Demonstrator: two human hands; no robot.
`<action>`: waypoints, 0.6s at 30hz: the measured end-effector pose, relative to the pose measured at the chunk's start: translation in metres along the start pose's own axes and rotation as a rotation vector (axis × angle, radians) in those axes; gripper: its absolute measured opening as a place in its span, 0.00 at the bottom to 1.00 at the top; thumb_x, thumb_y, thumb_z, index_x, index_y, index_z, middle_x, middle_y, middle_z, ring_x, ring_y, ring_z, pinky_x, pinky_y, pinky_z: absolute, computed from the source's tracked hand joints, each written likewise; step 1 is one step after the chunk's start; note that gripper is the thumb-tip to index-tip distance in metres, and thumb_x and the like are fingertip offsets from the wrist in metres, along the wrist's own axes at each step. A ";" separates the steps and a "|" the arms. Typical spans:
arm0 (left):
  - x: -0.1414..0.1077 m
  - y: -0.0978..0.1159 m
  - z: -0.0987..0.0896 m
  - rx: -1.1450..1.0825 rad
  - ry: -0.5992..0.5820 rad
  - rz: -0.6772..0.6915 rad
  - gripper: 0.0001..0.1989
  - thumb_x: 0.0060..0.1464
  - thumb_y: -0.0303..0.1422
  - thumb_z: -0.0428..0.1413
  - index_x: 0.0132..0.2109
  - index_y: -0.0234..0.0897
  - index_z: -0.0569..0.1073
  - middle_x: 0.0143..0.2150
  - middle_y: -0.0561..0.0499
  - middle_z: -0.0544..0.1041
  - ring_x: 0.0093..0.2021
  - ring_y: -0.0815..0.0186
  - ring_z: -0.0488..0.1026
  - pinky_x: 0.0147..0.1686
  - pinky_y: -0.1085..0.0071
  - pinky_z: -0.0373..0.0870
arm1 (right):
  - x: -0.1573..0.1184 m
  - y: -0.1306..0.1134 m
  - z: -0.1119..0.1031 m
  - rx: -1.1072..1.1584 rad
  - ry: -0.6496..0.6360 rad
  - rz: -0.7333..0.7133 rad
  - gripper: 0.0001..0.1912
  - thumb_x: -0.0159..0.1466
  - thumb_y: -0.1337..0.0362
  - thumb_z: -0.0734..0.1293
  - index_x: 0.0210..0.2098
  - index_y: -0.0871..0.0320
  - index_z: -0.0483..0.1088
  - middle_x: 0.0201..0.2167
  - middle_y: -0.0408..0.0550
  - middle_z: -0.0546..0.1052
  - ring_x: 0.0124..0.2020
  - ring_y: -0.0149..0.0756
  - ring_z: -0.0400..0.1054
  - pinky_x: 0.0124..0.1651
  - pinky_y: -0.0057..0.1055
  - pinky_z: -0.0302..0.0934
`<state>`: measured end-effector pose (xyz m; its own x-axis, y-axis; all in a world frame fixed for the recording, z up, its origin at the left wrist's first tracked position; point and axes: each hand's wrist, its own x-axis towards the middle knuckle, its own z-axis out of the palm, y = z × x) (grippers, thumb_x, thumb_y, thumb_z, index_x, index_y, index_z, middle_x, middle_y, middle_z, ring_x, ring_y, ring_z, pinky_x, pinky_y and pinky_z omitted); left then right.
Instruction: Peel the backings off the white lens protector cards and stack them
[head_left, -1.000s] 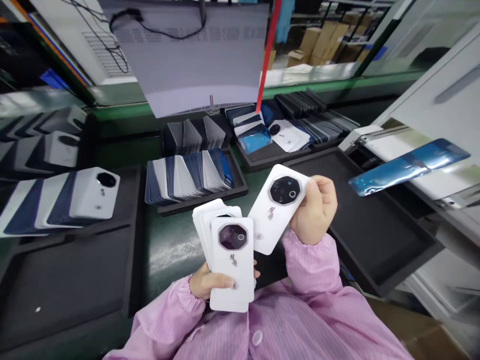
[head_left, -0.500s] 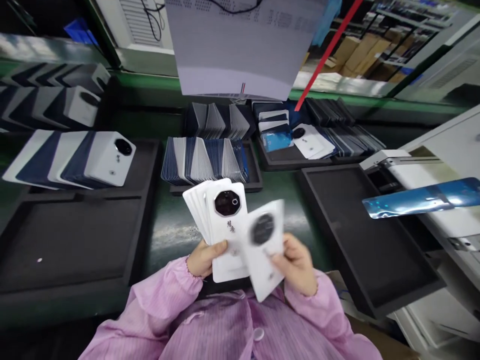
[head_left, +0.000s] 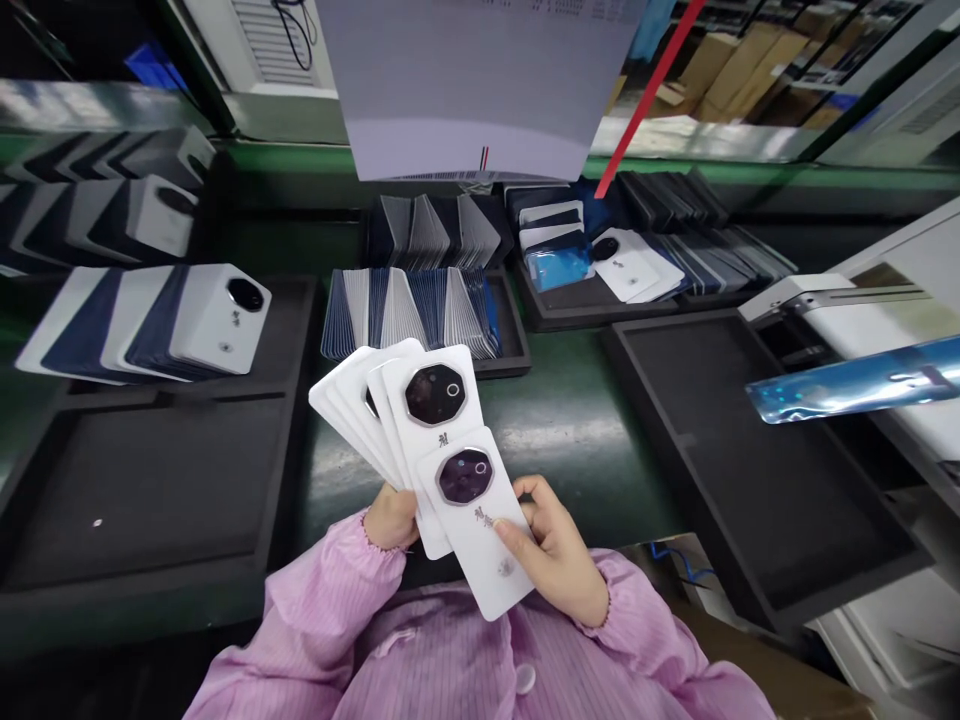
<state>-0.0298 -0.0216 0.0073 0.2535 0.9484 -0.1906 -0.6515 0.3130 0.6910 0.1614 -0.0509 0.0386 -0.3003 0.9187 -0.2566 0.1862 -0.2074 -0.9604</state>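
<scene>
My left hand (head_left: 393, 516) is closed on the lower end of a fan of several white phone back covers (head_left: 352, 400). The front cover of that fan (head_left: 401, 410) shows a dark octagonal camera window and some dark characters. In my right hand (head_left: 553, 548), pinched between thumb and fingers, is one white phone back cover (head_left: 480, 560) with the same kind of window and print. It is tilted and overlaps the lower part of the fan. The fingers of my left hand are partly hidden behind the covers.
Ahead, a black tray (head_left: 517, 345) holds fanned white and dark blue covers (head_left: 405, 310). White and blue covers (head_left: 221, 320) lie on the left tray (head_left: 172, 480). A black tray (head_left: 757, 450) is at right, beside a blue film strip (head_left: 862, 380). A white board (head_left: 480, 100) hangs above.
The single cover in my right hand has moved left over the fan and is no longer blurred. The fan in my left hand has shifted left and spread wider.
</scene>
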 end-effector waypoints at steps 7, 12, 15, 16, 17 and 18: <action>-0.006 0.011 0.008 0.018 0.016 -0.092 0.28 0.43 0.35 0.64 0.54 0.33 0.74 0.35 0.46 0.83 0.35 0.52 0.80 0.35 0.61 0.78 | -0.006 -0.005 0.003 -0.058 -0.193 -0.166 0.38 0.67 0.59 0.61 0.68 0.57 0.36 0.25 0.42 0.76 0.20 0.30 0.68 0.21 0.25 0.61; -0.006 0.012 0.008 -0.015 0.012 -0.086 0.30 0.41 0.35 0.63 0.55 0.34 0.73 0.34 0.47 0.83 0.34 0.52 0.80 0.36 0.60 0.78 | -0.004 -0.006 0.005 -0.127 -0.218 -0.209 0.40 0.67 0.61 0.60 0.69 0.57 0.31 0.24 0.40 0.76 0.18 0.29 0.67 0.20 0.24 0.59; -0.005 0.013 0.008 -0.007 -0.002 -0.086 0.30 0.40 0.37 0.64 0.53 0.34 0.74 0.36 0.45 0.82 0.38 0.49 0.80 0.40 0.56 0.78 | -0.003 -0.006 0.008 -0.195 -0.194 -0.227 0.41 0.66 0.61 0.61 0.69 0.57 0.31 0.22 0.38 0.75 0.17 0.29 0.66 0.19 0.24 0.58; -0.005 0.014 0.008 0.002 -0.010 -0.088 0.30 0.39 0.38 0.65 0.52 0.34 0.75 0.37 0.44 0.82 0.40 0.47 0.80 0.42 0.55 0.77 | -0.003 -0.006 0.009 -0.215 -0.183 -0.228 0.42 0.66 0.61 0.61 0.69 0.57 0.31 0.21 0.37 0.75 0.17 0.29 0.65 0.19 0.24 0.58; -0.004 0.014 0.008 0.011 -0.021 -0.091 0.31 0.37 0.39 0.66 0.51 0.33 0.75 0.39 0.43 0.82 0.42 0.46 0.79 0.43 0.53 0.76 | -0.003 -0.005 0.010 -0.230 -0.168 -0.226 0.42 0.66 0.61 0.61 0.69 0.57 0.30 0.20 0.37 0.74 0.16 0.29 0.65 0.19 0.24 0.58; -0.003 0.015 0.008 0.020 -0.036 -0.091 0.32 0.35 0.40 0.67 0.50 0.33 0.75 0.40 0.42 0.82 0.44 0.45 0.78 0.45 0.52 0.75 | -0.003 -0.005 0.011 -0.242 -0.151 -0.222 0.42 0.66 0.61 0.62 0.69 0.58 0.30 0.19 0.36 0.73 0.16 0.29 0.64 0.20 0.24 0.58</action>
<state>-0.0343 -0.0206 0.0241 0.3369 0.9136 -0.2278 -0.6107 0.3962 0.6856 0.1511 -0.0559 0.0424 -0.4899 0.8685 -0.0756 0.3121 0.0937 -0.9454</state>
